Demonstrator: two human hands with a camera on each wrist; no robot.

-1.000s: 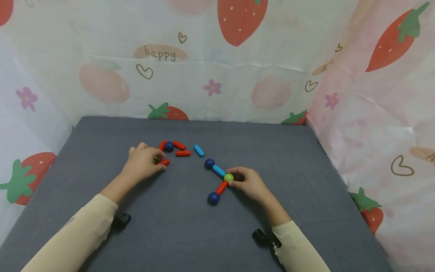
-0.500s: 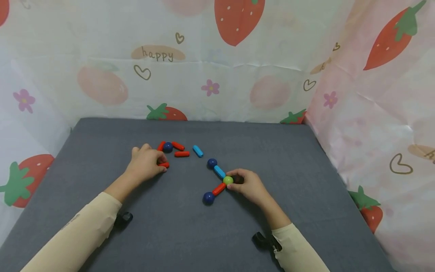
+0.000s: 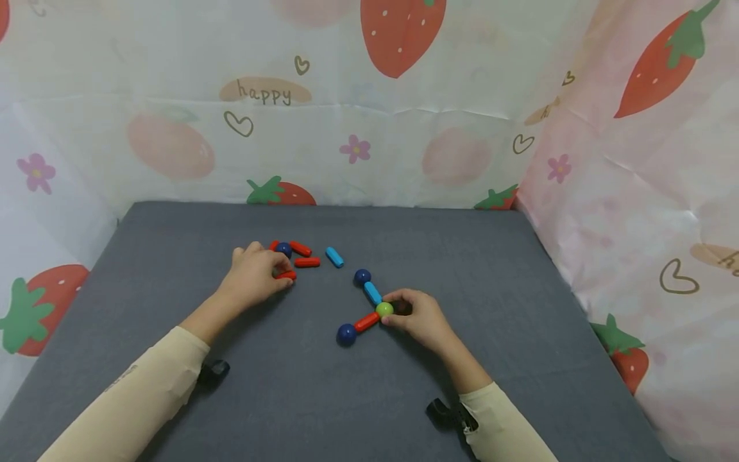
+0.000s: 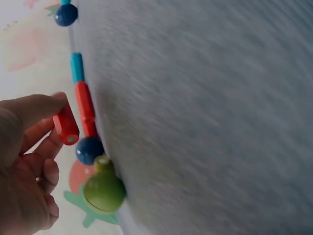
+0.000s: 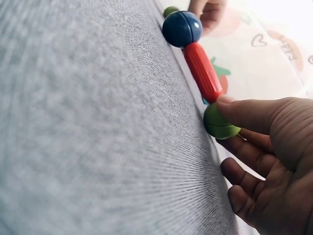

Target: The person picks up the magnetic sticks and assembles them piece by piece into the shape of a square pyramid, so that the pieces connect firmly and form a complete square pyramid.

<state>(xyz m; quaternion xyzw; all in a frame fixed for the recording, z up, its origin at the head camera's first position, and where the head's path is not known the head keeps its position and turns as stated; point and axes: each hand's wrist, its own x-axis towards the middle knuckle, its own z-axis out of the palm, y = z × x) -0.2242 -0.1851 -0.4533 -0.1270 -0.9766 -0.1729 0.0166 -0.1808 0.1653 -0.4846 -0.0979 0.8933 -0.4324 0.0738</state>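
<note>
My left hand pinches a red magnetic rod between thumb and fingers, held above the cloth. With thumb and fingertips, my right hand holds a green ball. Joined to that ball are a light-blue rod ending in a dark-blue ball, and another red rod ending in a second dark-blue ball; together they make a sideways V. Beyond the left hand, in the left wrist view, lies a green ball with a small knob, hidden by that hand in the head view.
Behind the left fingers lie a loose dark-blue ball, red rods and a light-blue rod. A grey cloth covers the table. Printed curtains stand along its back and sides.
My left hand has shifted slightly right with the red rod, away from where a green piece showed at its fingers. My right hand has turned the V, swinging its near dark-blue ball left.
</note>
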